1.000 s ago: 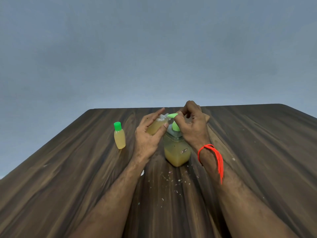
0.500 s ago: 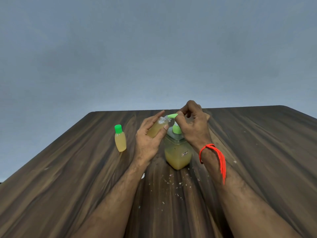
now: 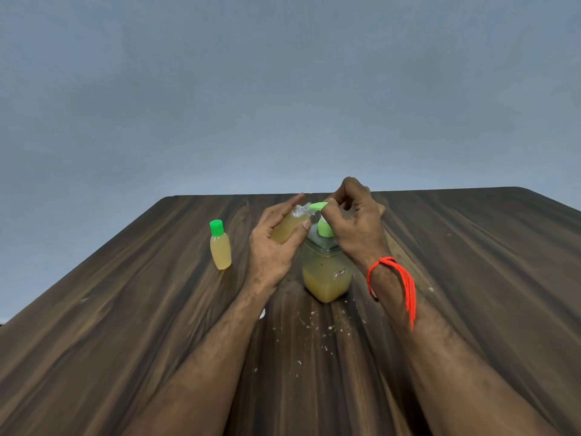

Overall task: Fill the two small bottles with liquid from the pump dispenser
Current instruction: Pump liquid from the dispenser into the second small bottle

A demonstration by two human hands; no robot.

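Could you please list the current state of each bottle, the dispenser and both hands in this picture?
Capped small bottle: upright on the table, green cap on, nearly full.
Open small bottle: uncapped, tilted, mouth at the pump spout, mostly full.
Pump dispenser: upright, roughly half full.
Left hand: grips the open small bottle.
Right hand: fingers curled on the green pump head.
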